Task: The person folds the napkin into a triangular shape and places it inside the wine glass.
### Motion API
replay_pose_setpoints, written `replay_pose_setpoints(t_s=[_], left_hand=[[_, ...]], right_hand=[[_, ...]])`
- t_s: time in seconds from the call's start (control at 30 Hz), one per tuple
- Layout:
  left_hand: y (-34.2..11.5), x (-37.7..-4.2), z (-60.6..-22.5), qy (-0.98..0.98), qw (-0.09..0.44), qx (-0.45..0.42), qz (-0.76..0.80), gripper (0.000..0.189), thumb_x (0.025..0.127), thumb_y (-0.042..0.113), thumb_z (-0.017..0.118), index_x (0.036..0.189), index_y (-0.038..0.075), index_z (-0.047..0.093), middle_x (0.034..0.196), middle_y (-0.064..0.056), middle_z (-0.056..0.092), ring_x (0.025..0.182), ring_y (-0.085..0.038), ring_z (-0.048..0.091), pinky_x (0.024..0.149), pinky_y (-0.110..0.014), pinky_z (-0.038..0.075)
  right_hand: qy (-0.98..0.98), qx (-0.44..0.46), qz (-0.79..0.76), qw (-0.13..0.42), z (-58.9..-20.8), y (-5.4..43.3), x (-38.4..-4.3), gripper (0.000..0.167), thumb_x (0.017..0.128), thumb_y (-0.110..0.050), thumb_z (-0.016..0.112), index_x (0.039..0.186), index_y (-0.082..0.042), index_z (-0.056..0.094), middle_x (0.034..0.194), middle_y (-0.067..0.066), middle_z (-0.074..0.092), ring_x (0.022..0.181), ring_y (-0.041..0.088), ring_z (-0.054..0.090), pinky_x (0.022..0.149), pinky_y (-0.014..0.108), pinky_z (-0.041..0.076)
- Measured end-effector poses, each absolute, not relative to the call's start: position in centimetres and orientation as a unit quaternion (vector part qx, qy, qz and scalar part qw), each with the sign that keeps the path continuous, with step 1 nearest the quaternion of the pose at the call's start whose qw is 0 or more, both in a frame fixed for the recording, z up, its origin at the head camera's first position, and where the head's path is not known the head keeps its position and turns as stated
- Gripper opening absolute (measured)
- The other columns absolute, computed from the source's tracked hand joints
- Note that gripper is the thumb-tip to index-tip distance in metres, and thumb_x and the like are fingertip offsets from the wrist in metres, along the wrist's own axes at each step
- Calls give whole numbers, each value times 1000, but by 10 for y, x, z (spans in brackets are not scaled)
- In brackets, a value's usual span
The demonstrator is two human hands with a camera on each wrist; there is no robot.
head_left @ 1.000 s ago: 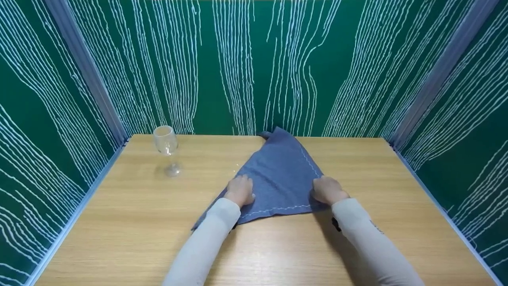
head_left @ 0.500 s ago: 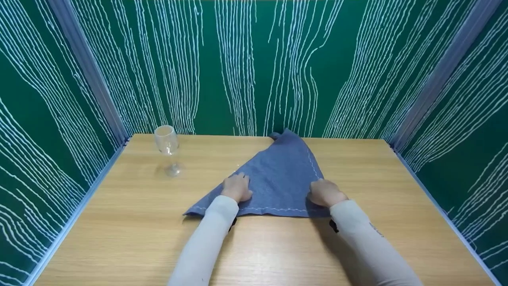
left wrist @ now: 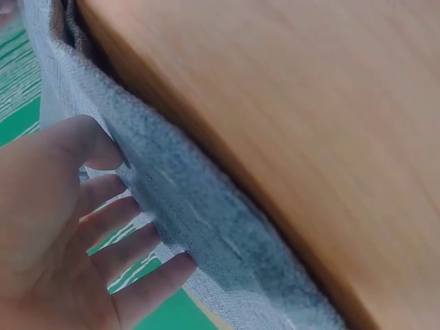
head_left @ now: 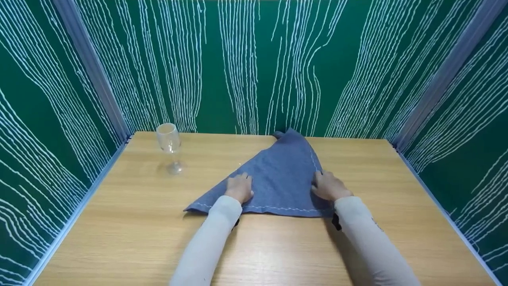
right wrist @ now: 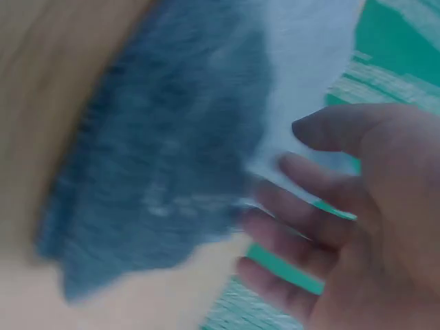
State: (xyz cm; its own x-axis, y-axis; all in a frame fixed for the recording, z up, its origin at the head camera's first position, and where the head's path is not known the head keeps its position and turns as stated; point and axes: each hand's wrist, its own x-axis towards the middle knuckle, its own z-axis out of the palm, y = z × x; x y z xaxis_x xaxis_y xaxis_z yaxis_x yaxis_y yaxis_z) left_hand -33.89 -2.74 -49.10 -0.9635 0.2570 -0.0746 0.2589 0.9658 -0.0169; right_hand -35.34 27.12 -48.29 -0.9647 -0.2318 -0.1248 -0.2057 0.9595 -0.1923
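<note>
Cloth [head_left: 281,178], blue-grey with a line of pale zigzag stitching near its hem, lies in the middle of the desk [head_left: 119,206] in a rough triangle: its long front edge faces the person and its tip reaches the back edge, near the wall. Judging by this shape, the spreading or folding is well along: the front edge runs nearly straight and the left corner lies out to a point. What seems left is tidying, since soft creases cross the middle and a small darker piece sticks out crookedly beside the far tip; whether the layers match underneath cannot be told. The left hand [head_left: 240,188] rests at the cloth's left part, fingers extended and spread with their tips against the fabric, gripping nothing. The right hand [head_left: 329,186] is at the right edge, its fingers loose and apart; its close view is blurred, so firm contact cannot be confirmed. A stemmed wine glass [head_left: 168,139] stands upright toward the back left, well apart from the fabric. The desk has a light wood grain and a soft sheen in front. Around it rise green walls [head_left: 210,99] streaked with wavy white lines, with grey posts [head_left: 89,59] at the corners.
</note>
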Motion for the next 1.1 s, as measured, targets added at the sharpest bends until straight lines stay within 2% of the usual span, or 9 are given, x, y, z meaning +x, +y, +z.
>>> replay_pose_setpoints(t_s=[0.1,0.17,0.3,0.47,0.6,0.77,0.93,1.03,1.1], left_hand=[[-26,-339,-491,990,41,129,-27,53,100,36,61,146,12,51,144,-9,52,128,-27,53,100,-49,47],[-25,-340,-490,990,47,129,-28,54,100,36,60,148,12,49,146,-9,50,131,-27,50,101,-50,46],[-25,-340,-491,991,50,124,-21,53,101,35,59,147,11,50,145,-9,51,131,-27,50,101,-49,46],[-26,-341,-491,992,53,116,-10,50,100,34,61,144,11,53,140,-8,54,127,-27,53,99,-49,47],[-27,-342,-489,991,57,120,1,51,99,34,62,144,11,53,142,-8,53,129,-28,51,100,-50,46],[-30,-344,-489,990,62,126,7,50,100,33,60,144,11,52,144,-8,53,131,-28,50,101,-51,45],[-33,-348,-490,989,64,129,17,49,100,32,60,144,12,53,145,-7,52,132,-28,49,101,-52,44],[-35,-350,-491,989,64,127,33,47,100,29,61,143,13,54,145,-6,52,133,-28,48,102,-53,44],[-36,-351,-491,989,66,124,45,46,100,27,60,144,14,53,146,-6,51,135,-28,47,103,-53,43]], right_hand=[[984,-120,-106,83,-492,275,-363,51,101,-18,50,144,10,41,143,34,42,131,49,42,107,62,35],[981,-120,-112,103,-496,277,-367,56,102,-19,46,151,7,33,153,33,32,141,49,29,113,61,25],[976,-123,-126,130,-499,278,-372,57,103,-18,41,154,5,29,157,31,23,146,48,18,117,59,17],[973,-127,-133,137,-498,278,-372,57,104,-18,41,154,5,28,158,32,21,146,49,17,117,58,16],[972,-110,-135,157,-494,276,-369,57,105,-20,41,156,2,27,159,30,18,147,48,15,117,59,15],[969,-77,-138,187,-485,275,-364,58,105,-24,43,157,-3,27,160,29,18,146,48,16,114,63,17],[967,-49,-138,207,-479,273,-360,57,106,-27,44,156,-4,31,158,29,26,143,48,26,111,65,25],[970,-50,-125,203,-476,270,-358,54,106,-27,45,153,-2,37,154,28,33,137,43,40,109,62,33],[974,-61,-105,190,-473,268,-356,50,105,-24,46,147,1,46,147,29,44,121,39,52,100,57,43]])
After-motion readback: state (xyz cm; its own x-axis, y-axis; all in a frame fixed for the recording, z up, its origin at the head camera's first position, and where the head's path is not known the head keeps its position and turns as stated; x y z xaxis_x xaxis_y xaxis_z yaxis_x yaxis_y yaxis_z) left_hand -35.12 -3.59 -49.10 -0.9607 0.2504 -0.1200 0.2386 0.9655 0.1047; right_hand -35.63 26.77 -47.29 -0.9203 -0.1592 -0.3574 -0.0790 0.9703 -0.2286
